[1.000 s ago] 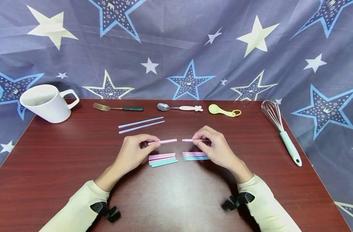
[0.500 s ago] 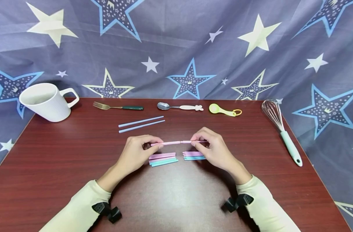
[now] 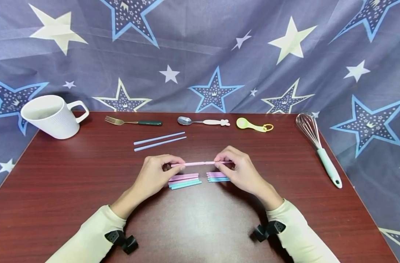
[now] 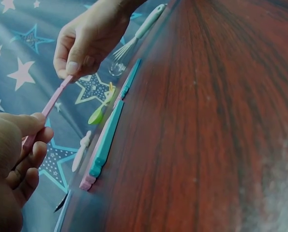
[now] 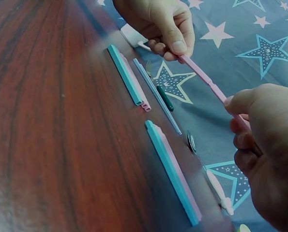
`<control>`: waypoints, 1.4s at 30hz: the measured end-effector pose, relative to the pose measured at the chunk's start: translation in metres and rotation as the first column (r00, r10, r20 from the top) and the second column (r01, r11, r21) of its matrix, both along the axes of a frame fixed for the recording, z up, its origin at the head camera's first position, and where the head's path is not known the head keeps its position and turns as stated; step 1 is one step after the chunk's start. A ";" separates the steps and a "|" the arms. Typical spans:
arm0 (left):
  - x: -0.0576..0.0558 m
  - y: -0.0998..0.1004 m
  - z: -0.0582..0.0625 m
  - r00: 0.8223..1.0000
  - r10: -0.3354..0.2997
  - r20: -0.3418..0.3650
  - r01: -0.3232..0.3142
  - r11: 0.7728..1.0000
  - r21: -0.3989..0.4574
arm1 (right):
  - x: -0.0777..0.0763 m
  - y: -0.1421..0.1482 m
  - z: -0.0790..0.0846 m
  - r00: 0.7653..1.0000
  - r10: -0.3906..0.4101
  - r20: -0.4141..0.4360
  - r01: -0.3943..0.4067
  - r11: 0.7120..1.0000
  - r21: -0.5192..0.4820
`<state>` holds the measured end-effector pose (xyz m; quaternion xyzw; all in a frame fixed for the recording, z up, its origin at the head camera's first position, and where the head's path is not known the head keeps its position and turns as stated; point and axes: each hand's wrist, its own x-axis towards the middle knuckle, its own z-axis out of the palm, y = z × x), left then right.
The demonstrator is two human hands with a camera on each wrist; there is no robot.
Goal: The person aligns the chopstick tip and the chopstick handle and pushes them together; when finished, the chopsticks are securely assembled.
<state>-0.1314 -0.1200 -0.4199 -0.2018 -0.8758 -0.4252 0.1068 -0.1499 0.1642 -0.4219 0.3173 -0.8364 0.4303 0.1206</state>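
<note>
I am pinching the left pink segment (image 3: 194, 164) in my left grip (image 3: 155, 171) and the right pink segment (image 3: 210, 163) in my right grip (image 3: 242, 168). Both are meeting end to end above the desk (image 3: 200, 226), near its middle. I am judging them light, stiff, perhaps slippery; holding close to the meeting ends should be limiting wobble.

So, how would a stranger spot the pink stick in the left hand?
On the dark red table, find the two blue chopsticks. Just nearer the person, the left hand pinches the pink stick. Unlike the bundled pink and teal sticks, it is held off the table, and it sits left of the other raised pink piece, which the right hand holds.
</note>
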 end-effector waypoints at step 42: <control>-0.002 0.000 -0.016 0.971 -0.077 -0.225 0.073 0.997 -0.023 | 0.006 -0.008 -0.008 1.000 0.021 -0.006 -0.021 1.000 -0.006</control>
